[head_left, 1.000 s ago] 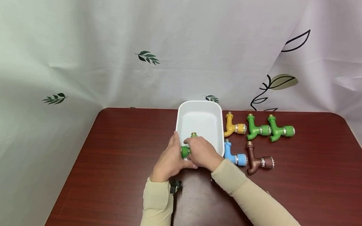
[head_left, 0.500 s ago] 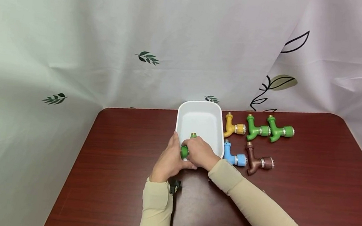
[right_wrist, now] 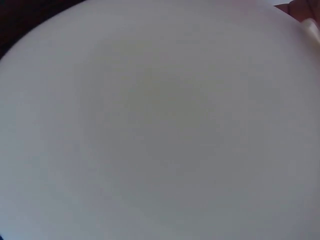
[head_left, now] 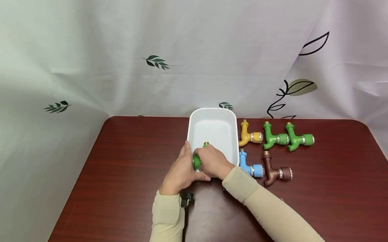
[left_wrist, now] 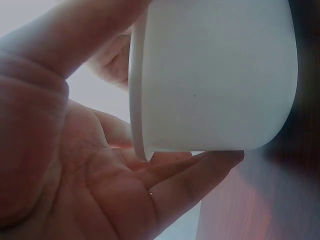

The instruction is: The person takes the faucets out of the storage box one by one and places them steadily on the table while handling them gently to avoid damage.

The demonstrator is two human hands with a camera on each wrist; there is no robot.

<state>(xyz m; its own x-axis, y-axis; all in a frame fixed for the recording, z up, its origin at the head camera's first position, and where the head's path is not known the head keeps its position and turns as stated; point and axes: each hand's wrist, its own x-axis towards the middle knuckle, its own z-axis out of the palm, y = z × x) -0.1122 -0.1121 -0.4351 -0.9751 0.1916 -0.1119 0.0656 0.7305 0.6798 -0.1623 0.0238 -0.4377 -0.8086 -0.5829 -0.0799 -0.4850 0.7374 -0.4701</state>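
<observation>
In the head view a white plastic tray (head_left: 214, 135) stands near the table's back edge. My left hand (head_left: 180, 173) holds its near left corner, fingers along the left wall and thumb across the near wall. The left wrist view shows those fingers (left_wrist: 185, 185) lying nearly straight against the tray's outside. My right hand (head_left: 213, 161) reaches over the near right rim and grips a green faucet inside the near left of the tray. The faucet's ribbed green knob (head_left: 196, 162) and brass threaded end show; its middle is hidden under the hand. Tray wall (right_wrist: 160, 130) fills the right wrist view.
Right of the tray lie a yellow faucet (head_left: 246, 134), two green faucets (head_left: 274, 137), a blue faucet (head_left: 247, 168) and a brown faucet (head_left: 272, 172), in two rows. A white patterned curtain (head_left: 195, 49) hangs behind the dark red table (head_left: 132, 162).
My right hand and forearm have shifted slightly left, and the green faucet's knob has tilted a little. My left hand and the tray stay in place.
</observation>
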